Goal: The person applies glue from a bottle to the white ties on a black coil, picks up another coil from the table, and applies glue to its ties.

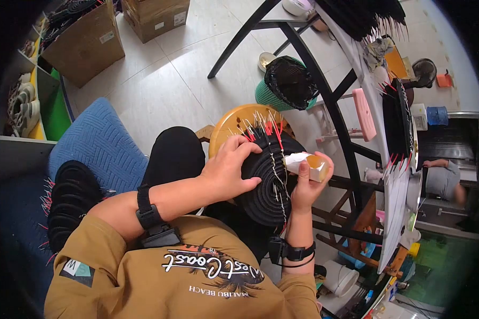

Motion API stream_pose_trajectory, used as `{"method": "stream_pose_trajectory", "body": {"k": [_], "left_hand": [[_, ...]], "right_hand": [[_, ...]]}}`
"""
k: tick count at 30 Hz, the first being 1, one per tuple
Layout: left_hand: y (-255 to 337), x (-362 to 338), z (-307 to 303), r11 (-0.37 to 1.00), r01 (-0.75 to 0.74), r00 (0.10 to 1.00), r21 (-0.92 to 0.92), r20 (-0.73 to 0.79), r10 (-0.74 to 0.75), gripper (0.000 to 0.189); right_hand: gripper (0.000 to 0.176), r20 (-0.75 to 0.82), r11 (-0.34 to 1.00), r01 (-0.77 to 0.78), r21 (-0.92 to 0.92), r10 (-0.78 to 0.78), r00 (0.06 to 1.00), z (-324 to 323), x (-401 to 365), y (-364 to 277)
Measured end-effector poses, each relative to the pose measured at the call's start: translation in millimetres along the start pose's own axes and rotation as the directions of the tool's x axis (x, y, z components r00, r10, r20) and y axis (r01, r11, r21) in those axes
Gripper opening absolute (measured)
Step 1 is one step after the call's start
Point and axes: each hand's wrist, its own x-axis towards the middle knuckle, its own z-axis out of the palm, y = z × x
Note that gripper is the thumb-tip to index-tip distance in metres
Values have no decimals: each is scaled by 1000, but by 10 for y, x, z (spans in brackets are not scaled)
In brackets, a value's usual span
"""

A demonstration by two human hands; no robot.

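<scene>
Loosely splayed, left hand touches coil; right hand grips white object.

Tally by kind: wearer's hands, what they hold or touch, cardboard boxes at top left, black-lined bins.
Wearer's hands: 2 (left hand, right hand)
Black coiled bundle under the left hand: 1
White piece in the right hand: 1
Cardboard boxes at top left: 2
Black-lined bin: 1
Total: 7

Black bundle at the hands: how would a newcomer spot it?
Find the wooden stool, just above centre. The black bundle hides part of it, left hand touching it. Unlike the far-left bundle, it has pale strands across its face.
</scene>
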Motion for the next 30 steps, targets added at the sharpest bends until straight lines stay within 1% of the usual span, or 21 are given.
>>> {"method": "stream_pose_trajectory", "body": {"k": [6, 8, 12, 18, 20, 24, 26, 30], "left_hand": [[-2, -7, 6, 1000, 1, 1000, 10, -8, -1, 55], [-6, -7, 8, 1000, 0, 1000, 13, -10, 0, 55], [-3, -10, 1, 1000, 4, 1000, 4, -4, -4, 55], [8, -6, 0, 1000, 7, 1000, 16, 0, -7, 55], [9, -11, -2, 1000, 10, 1000, 18, -1, -10, 55], [-6, -16, 3, 1000, 5, 1000, 7, -2, -5, 55], [-4, -7, 4, 1000, -3, 1000, 10, -4, 3, 55], [-11, -16, 3, 1000, 6, 1000, 7, 0, -6, 55]], "right_hand": [[37, -36, 999, 37, -32, -38, 999, -24, 12, 44], [37, -52, 994, 65, -90, -70, 996, -36, 18, 80], [37, -51, 995, 44, -90, -49, 998, -58, 18, 111], [37, -62, 1000, -2, 2, 2, 998, -43, 22, 90], [37, -51, 996, 72, -58, -75, 996, -25, 32, 100], [38, -58, 993, 92, -71, -96, 994, -14, 33, 68], [38, -67, 995, -63, 74, 68, 995, 8, 22, -15], [38, -82, 993, -84, 85, 91, 992, 12, 28, 11]]}}
